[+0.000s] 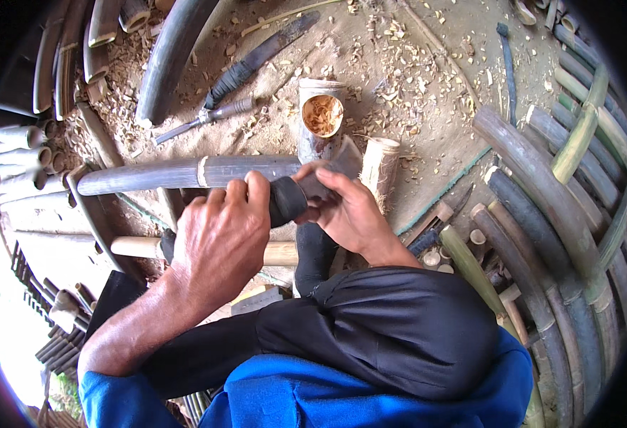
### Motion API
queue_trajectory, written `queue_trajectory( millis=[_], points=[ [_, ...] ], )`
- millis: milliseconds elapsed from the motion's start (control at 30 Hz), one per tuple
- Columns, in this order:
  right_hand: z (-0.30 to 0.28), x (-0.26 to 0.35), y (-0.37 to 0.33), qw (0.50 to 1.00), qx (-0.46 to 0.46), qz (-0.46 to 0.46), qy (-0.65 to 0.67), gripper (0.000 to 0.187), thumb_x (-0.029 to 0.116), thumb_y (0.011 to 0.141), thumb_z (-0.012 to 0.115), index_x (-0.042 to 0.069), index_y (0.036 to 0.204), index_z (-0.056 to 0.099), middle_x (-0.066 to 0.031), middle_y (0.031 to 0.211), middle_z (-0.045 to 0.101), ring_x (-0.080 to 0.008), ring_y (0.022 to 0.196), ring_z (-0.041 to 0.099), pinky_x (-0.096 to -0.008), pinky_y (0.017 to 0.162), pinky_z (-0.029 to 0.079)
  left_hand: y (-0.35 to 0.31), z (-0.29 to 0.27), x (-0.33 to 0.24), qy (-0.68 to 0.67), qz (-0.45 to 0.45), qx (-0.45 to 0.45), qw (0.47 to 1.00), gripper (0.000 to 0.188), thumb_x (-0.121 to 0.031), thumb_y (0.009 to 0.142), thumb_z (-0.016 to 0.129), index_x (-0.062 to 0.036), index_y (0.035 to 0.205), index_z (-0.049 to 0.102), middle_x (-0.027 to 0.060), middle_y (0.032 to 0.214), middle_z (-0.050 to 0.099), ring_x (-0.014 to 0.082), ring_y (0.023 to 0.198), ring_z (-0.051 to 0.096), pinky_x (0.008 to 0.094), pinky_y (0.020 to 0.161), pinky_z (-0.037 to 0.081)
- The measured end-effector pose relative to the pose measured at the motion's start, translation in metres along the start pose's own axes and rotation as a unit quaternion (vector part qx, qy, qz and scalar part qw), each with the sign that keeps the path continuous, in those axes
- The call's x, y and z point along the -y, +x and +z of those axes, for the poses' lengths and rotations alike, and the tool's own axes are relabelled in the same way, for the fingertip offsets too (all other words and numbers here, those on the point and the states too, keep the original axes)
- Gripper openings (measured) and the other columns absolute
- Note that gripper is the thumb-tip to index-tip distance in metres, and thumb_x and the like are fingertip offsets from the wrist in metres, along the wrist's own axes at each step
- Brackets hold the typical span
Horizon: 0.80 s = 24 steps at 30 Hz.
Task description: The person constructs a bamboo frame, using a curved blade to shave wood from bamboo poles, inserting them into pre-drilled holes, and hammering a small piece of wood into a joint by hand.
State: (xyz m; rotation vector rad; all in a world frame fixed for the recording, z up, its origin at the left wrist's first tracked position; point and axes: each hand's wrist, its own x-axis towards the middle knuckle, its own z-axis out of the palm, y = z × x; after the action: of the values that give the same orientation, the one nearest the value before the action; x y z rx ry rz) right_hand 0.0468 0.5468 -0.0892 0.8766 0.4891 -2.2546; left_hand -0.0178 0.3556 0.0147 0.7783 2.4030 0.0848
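Note:
My left hand (pixel 221 239) is wrapped round the black-bound handle (pixel 287 201) of a broad-bladed knife, held across in front of my knees. My right hand (pixel 353 210) grips the knife's dark blade (pixel 342 160) just past the handle, thumb on top and fingers underneath. The blade tip points up and right, beside a pale cut bamboo stump (pixel 381 164). Behind my hands lies a dark bamboo pole (pixel 249 171), its right end partly hidden by my right hand. Just beyond, a bamboo tube (pixel 320 146) has an opening full of shavings.
A chisel (pixel 206 121) and a long dark blade with a wrapped handle (pixel 263 57) lie on the shaving-strewn ground. Curved bamboo lengths (pixel 542 164) are piled on the right, with more bamboo (pixel 174 57) at upper left. A pale bamboo pole (pixel 278 253) runs beneath my hands.

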Motion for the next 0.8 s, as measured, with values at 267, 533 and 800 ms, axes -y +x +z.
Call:
queue_trajectory(
  millis=[267,533,800],
  points=[
    [0.042,0.002,0.057,0.982,-0.056,0.031,0.179,0.033,0.024,0.102,0.049,-0.006,0.112,0.060,-0.0196,0.099,0.069,-0.0311,0.091,0.070,-0.0418,0.088,0.058,0.088,-0.052,0.090,-0.070,0.032,0.203,0.976,0.031,-0.011,0.068,0.069,0.0034,0.094,0.063,0.0224,0.093,0.065,0.0383,0.095,0.064,0.0440,0.086,0.051],
    [0.021,0.017,0.041,0.981,-0.139,0.068,-0.119,0.030,0.026,0.094,0.056,-0.002,0.103,0.064,-0.0157,0.091,0.068,-0.0294,0.071,0.068,-0.0437,0.064,0.058,0.030,0.040,0.064,-0.319,-0.049,0.187,0.928,0.033,-0.020,0.080,0.063,0.0091,0.095,0.058,0.0282,0.089,0.067,0.0440,0.091,0.067,0.0492,0.084,0.054],
    [-0.024,0.053,0.031,0.787,-0.221,-0.010,-0.576,0.030,0.028,0.089,0.054,0.004,0.076,0.065,-0.0040,0.066,0.061,-0.0147,0.058,0.057,-0.0293,0.047,0.042,0.026,0.111,-0.098,-0.564,-0.210,0.038,0.798,0.048,-0.022,0.084,0.068,0.0096,0.108,0.041,0.0367,0.085,0.064,0.0532,0.084,0.065,0.0568,0.076,0.054]
  ],
)
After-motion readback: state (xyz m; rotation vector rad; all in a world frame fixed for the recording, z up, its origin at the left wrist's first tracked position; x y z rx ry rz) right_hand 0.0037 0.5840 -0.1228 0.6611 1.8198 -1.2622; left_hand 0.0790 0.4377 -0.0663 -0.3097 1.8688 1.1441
